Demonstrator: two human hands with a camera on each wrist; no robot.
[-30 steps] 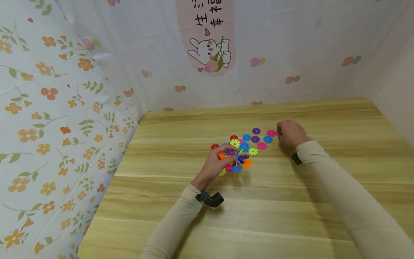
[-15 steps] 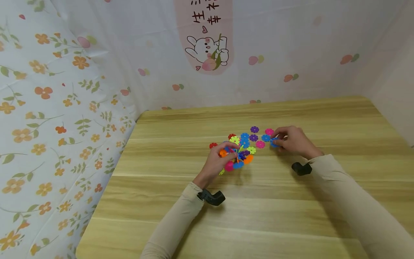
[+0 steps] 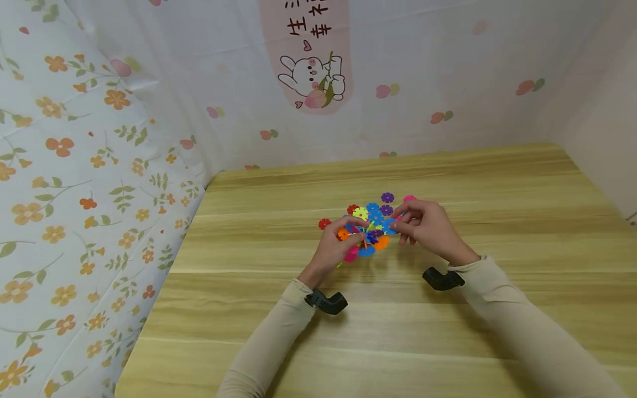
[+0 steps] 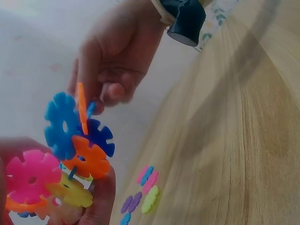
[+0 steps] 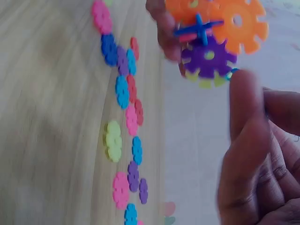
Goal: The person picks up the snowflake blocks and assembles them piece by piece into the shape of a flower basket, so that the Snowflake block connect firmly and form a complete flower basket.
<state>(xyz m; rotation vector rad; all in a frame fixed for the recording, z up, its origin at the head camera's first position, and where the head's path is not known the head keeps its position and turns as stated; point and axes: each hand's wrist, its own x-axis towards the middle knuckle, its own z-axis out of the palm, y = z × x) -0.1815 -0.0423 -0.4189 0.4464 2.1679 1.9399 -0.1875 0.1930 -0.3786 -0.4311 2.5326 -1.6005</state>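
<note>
My left hand (image 3: pixel 330 249) grips a cluster of interlocked flower-shaped plastic discs (image 4: pixel 86 157), held over the table. Orange, pink, blue, purple and yellow discs stick out of it at different angles. From the right, my right hand (image 3: pixel 435 229) pinches a single blue notched disc (image 3: pixel 390 225) between thumb and fingers, right at the side of the cluster. The right wrist view shows only a sliver of that disc past the fingertips, with the cluster's purple disc (image 5: pixel 208 57) close to them. My left fingers hide part of the cluster.
Loose notched discs lie flat on the wooden table (image 3: pixel 239 331) behind the hands, among them a purple disc (image 3: pixel 387 197), a red disc (image 3: pixel 324 224) and a yellow-green disc (image 5: pixel 113 140). A printed cloth (image 3: pixel 199 83) hangs behind the table's far edge.
My right hand has picked up the blue disc at the right of the loose pieces and carried it left to the cluster. The left hand has kept its hold, nearly still.
</note>
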